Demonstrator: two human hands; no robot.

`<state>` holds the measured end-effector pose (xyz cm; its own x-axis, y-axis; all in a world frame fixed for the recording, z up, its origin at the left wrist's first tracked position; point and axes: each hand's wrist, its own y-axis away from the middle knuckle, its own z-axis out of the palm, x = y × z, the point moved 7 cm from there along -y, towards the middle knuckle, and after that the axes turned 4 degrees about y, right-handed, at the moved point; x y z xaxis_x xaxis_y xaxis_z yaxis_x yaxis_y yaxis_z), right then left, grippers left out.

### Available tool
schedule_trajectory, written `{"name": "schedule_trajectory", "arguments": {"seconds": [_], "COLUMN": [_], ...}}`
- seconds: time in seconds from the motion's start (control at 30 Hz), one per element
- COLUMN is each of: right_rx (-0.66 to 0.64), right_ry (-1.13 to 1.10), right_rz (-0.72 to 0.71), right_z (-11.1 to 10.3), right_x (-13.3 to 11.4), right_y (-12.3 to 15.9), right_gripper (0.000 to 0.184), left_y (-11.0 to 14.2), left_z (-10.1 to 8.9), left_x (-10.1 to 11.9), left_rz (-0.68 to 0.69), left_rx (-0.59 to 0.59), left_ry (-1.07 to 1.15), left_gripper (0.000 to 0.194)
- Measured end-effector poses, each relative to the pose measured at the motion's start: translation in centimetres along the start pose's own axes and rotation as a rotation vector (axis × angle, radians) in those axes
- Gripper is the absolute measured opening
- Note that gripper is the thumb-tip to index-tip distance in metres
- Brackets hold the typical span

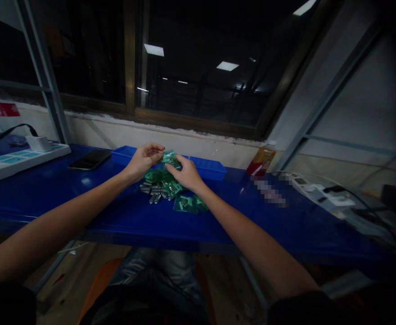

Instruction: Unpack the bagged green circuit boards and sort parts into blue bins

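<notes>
A small green see-through plastic bag (170, 156) is up between my two hands, over the table. My left hand (144, 159) is pinched at the bag's left edge, with thumb and fingers close together. From the other side my right hand (187, 174) grips the same bag between thumb and fingers. Beneath them lies a pile of similar green bags (157, 174), with small silver metal cylinders (155, 197) loose at its front left. Nearer me, another green bag (186, 204) lies flat with small parts inside. My hands cover part of the pile.
Blue plastic trays (206, 168) stand behind my hands on the blue table (123, 221). To the left are a dark phone (90, 160), a white power strip (25, 160) and a bottle (1, 106). At right sit a red-and-yellow drink carton (261, 159) and another power strip (333, 196) with cables.
</notes>
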<state>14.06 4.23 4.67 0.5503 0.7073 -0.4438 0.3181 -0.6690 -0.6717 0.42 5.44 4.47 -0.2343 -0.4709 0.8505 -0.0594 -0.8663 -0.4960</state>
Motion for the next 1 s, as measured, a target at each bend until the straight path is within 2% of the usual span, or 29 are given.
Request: {"name": "schedule_trajectory", "arguments": {"seconds": [0.17,0.33,0.53,0.73,1.0], "right_rx": [-0.032,-0.022,-0.037,-0.022,-0.034], "right_ry": [-0.146,-0.211,-0.071,0.024,0.302], "right_rz": [0.031,0.081,0.035,0.009,-0.098], "right_z": [0.1,-0.2,-0.4,-0.8,-0.9], "right_x": [0.3,1.1,0.6,0.1,-1.5], "right_y": [-0.2,-0.4,-0.3,-0.2,0.4], "right_gripper": [0.020,0.021,0.020,0.020,0.017], "left_y": [0.1,0.1,0.2,0.0,-0.1], "left_z": [0.3,0.6,0.8,0.8,0.6], "left_x": [0.3,0.6,0.6,0.4,-0.2], "left_rz": [-0.068,-0.070,-0.064,-0.058,-0.038], "left_rx": [-0.047,-0.122,-0.149,-0.171,-0.164], "left_ry": [-0.031,-0.098,-0.144,-0.138,-0.193], "left_gripper": [0.026,0.028,0.024,0.029,0.022]}}
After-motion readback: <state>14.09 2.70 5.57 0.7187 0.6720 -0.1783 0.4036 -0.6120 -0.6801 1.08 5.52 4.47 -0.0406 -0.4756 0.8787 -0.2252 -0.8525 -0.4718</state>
